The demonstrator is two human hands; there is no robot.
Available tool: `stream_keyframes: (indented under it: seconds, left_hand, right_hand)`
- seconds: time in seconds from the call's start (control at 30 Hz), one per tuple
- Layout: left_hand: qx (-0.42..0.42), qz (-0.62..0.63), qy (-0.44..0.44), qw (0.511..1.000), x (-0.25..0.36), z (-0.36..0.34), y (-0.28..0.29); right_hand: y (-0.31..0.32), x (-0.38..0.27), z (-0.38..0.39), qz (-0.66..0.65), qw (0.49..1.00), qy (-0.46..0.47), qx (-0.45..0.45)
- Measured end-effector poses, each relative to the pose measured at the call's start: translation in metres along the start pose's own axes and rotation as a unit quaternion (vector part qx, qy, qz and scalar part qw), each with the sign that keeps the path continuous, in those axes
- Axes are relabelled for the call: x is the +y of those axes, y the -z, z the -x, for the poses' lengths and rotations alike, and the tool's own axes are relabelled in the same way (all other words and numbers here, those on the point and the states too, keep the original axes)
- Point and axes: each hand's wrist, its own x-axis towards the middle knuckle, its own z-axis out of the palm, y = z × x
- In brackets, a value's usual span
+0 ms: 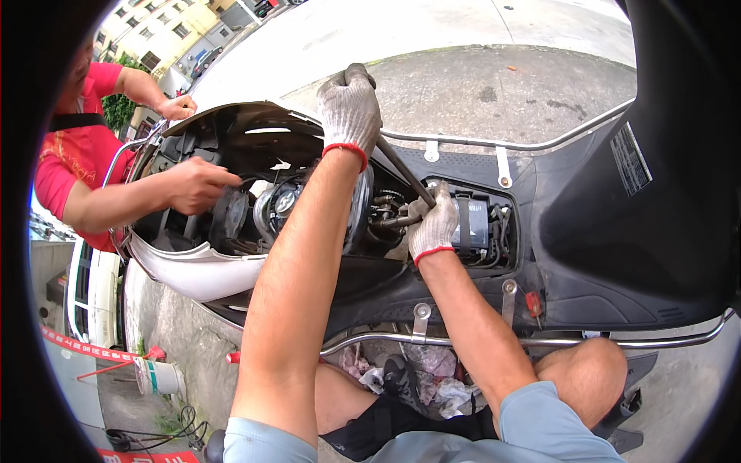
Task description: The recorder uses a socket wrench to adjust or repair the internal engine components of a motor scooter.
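Both my hands wear pale knitted gloves with red cuffs. My left hand (347, 108) is raised over the scooter, closed round the upper end of a long dark metal bar (403, 174). Lower down, my right hand (432, 220) grips the bar's lower part, where it meets a short horizontal metal piece (394, 221) among the scooter's inner parts. Beside that hand sits a battery (471, 224) in an opened floorboard compartment. The open engine bay (235, 212) is partly hidden behind my left forearm.
A person in red (85, 154) stands at the left, one hand on the body panel, the other over the engine bay. Chrome side rails (648, 333) edge the scooter. Rags (455, 393) lie below it; a white bucket (160, 376) and coiled cable (166, 436) are at lower left.
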Motion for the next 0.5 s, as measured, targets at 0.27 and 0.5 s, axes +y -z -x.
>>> stream_keyframes:
  seconds: [0.27,0.5]
  left_hand:
    - [-0.014,-0.039,0.041,0.998,0.0027,-0.0053,-0.0074]
    - [-0.005,-0.027,0.032,0.999,0.0004,-0.0076,-0.0082]
  right_hand:
    - [-0.0001,-0.0020,0.0019,-0.008,1.000,0.003,-0.006]
    - [-0.0039,-0.0020,0.0036,0.004,1.000,0.003,0.014]
